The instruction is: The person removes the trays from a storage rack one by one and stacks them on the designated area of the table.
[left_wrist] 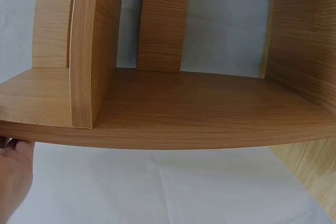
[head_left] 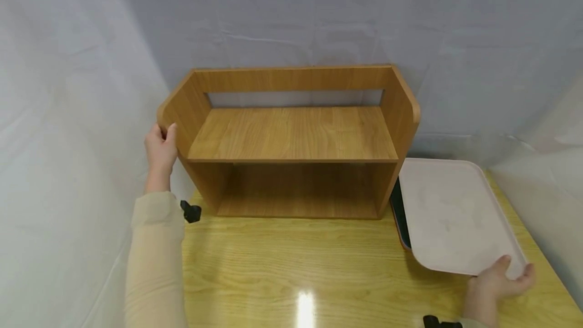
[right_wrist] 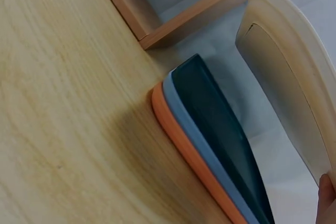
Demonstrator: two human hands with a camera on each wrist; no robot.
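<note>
Both hands gripping: shelf edge and tray corner.
Left hand [head_left: 160, 147] fingers curled round wooden shelf unit's [head_left: 291, 135] side panel; right hand [head_left: 501, 281] fingers pinching pale tray's [head_left: 451, 211] near corner, lifted above stacked trays [right_wrist: 210, 145] on the bench [head_left: 291, 277].

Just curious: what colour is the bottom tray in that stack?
Orange, under a pale blue and a dark one; clearest in the right wrist view.
</note>
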